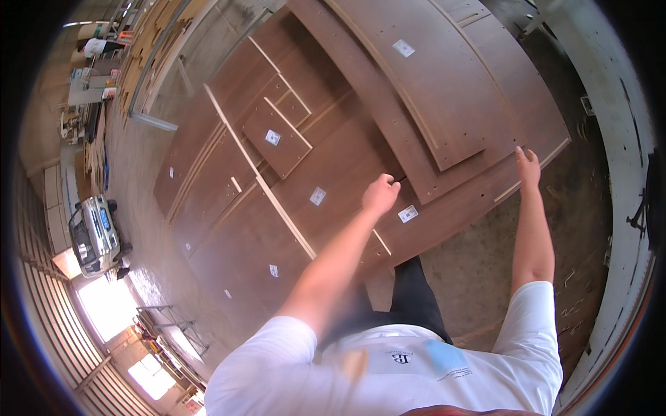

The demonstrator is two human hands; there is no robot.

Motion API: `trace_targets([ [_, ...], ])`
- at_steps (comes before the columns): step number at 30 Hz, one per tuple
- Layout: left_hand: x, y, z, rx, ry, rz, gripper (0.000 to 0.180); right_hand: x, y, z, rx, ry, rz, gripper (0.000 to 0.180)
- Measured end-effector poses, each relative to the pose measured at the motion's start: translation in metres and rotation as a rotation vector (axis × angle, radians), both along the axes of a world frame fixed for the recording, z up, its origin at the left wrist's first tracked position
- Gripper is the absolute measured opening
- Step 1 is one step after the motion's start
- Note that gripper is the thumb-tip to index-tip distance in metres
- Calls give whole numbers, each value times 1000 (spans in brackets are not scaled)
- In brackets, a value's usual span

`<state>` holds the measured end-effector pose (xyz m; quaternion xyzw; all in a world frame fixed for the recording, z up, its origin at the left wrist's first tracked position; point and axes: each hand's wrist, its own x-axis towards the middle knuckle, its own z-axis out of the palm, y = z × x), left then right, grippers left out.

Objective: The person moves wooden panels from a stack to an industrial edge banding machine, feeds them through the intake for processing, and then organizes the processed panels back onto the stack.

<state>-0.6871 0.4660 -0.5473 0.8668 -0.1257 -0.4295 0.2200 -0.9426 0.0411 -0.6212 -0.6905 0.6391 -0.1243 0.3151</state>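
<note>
Brown wood-look panels (361, 149) lie spread and stacked in front of me. My left hand (381, 195) is over the middle panels with its fingers curled in; what it holds, if anything, cannot be made out. A dark thin line shows by its fingertips. My right hand (528, 166) is at the near right edge of a large panel (461, 216), its fingers bent together and their tips at the surface by a small dark hole. Anything between those fingertips is hidden. A narrower panel (444, 90) with drilled holes lies on top of the stack.
White labels (408, 213) are stuck on several panels. A smaller panel (291, 154) rests on the left part. To the right runs a pale painted metal structure (590, 62). Far left are a parked vehicle (97, 232), stacked boards (149, 48) and another person (94, 47).
</note>
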Motion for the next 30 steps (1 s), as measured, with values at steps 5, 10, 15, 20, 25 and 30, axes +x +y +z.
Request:
trace_targets([
  [5,-70,54,16,-154,363,195,25,70,140,42,26,-291,74,44],
  [10,-132,146,15,-221,514,374,21,67,283,32,287,-525,207,24],
  [15,-180,261,12,-185,561,750,19,71,414,49,639,-163,665,29],
  [20,-233,392,11,-168,429,1248,19,107,505,61,684,152,1196,36],
  [25,-287,549,-40,-103,55,1920,25,129,603,54,463,199,1382,41],
  [30,-302,690,-99,170,-362,2039,52,158,674,44,339,199,1244,53],
])
